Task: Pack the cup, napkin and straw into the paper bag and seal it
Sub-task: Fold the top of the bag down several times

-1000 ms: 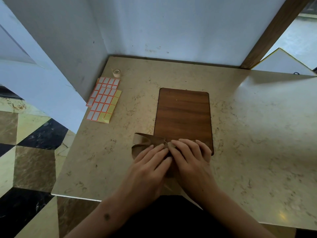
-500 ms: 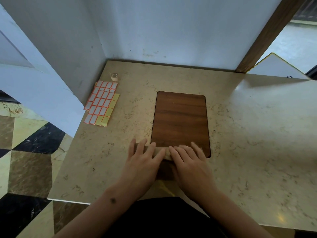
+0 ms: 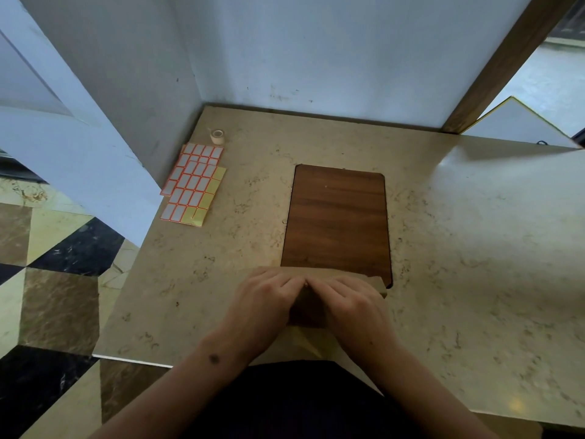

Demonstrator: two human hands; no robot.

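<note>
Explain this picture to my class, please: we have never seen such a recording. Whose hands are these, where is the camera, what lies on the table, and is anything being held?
There is no machine here. A person wears a wide-angle camera on the head, so you look forward and down along their own arms. The left hand and the right hand lie side by side on a brown paper bag near the front of the marble table. Their fingers curl over the bag's folded top edge and press it down; whether they pinch it cannot be told. Cup, napkin and straw are not visible. Beyond the bag lies a dark wooden board, which the bag's top overlaps. At the far left lie sheets of orange-edged labels and a small roll of tape.
</note>
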